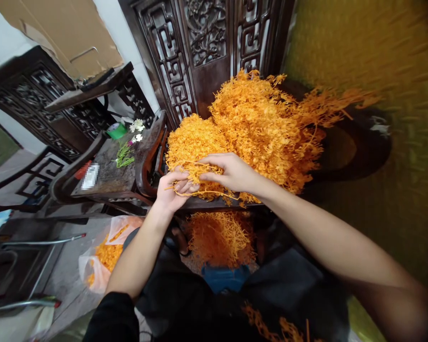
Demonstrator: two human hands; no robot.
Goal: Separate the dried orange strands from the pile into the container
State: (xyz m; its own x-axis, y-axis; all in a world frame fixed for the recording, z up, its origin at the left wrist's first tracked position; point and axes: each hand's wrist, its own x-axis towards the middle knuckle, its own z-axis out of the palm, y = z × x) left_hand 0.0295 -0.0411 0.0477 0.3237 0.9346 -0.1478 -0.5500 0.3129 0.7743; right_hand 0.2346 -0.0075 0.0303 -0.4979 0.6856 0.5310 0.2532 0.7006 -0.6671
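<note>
A big heap of bright orange, feathery plant sprigs (260, 128) fills the carved wooden chair in front of me. At the heap's near edge, my left hand (171, 190) has its fingers curled round a thin orange sprig (214, 194), whose stem trails off to the right. My right hand (231, 171) faces it from the right, thumb and fingers closing on the frilly top of an orange sprig. The orange pieces blend into the heap behind, so exactly what lies between the right fingertips is partly hidden.
Below, between my legs, loose orange stems (221, 235) rise above a blue container (226, 278). A plastic bag (96, 266) of orange pieces sits on the floor at left. A dark wooden side table (110, 164) bears green tape (116, 130), white flowers and green stems.
</note>
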